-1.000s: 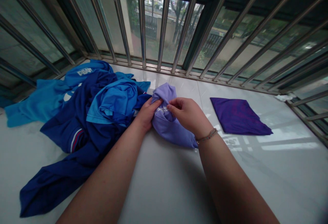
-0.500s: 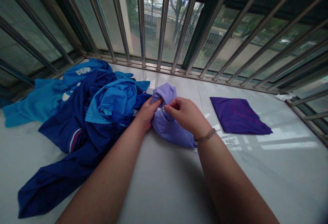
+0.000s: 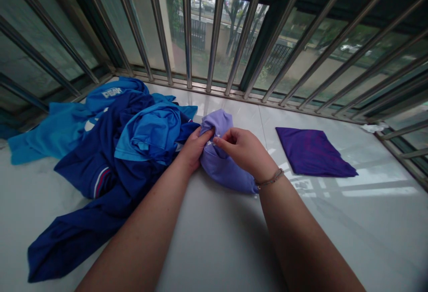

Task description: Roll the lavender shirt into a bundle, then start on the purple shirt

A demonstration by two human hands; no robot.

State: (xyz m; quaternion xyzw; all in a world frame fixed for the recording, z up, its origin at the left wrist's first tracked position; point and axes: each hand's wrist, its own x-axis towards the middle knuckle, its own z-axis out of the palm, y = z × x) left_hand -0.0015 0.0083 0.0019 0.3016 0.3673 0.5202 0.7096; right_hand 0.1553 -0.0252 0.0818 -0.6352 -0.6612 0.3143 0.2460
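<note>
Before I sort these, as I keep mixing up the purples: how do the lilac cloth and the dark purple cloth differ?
The lilac cloth is pale; the dark purple cloth is much deeper in colour. The lilac cloth is bunched and creased, while the dark purple cloth lies flat. The left hand holds the lilac cloth, with the right hand at it; neither touches the dark purple cloth. Both are purple-toned fabric.

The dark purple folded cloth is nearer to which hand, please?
Right. The right hand is to the left of the dark purple cloth, apart from it; the left hand is farther left, gripping the lavender cloth.
</note>
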